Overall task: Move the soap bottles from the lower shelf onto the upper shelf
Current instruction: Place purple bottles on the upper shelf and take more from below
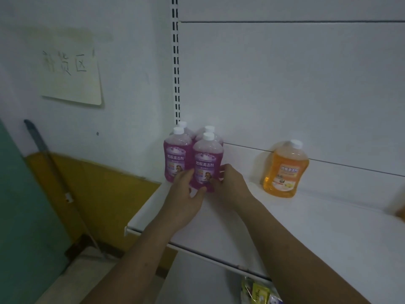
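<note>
Several purple soap bottles with white caps stand grouped at the back left of the white upper shelf (285, 233). The front right purple bottle (207, 159) has both my hands round its base. My left hand (186, 194) grips its lower left side, thumb across the front. My right hand (230, 183) holds its lower right side, fingers curled behind it. Another purple bottle (175, 154) stands just left of it, touching. An orange soap bottle (285, 170) stands alone further right against the back panel. The lower shelf is mostly hidden under the upper one.
A slotted upright (176, 62) runs up the back panel above the bottles. A handwritten paper sign (72, 77) hangs on the wall at left. A broom handle (57, 178) leans against the yellow wall. Packaged goods (258, 291) show below the shelf edge.
</note>
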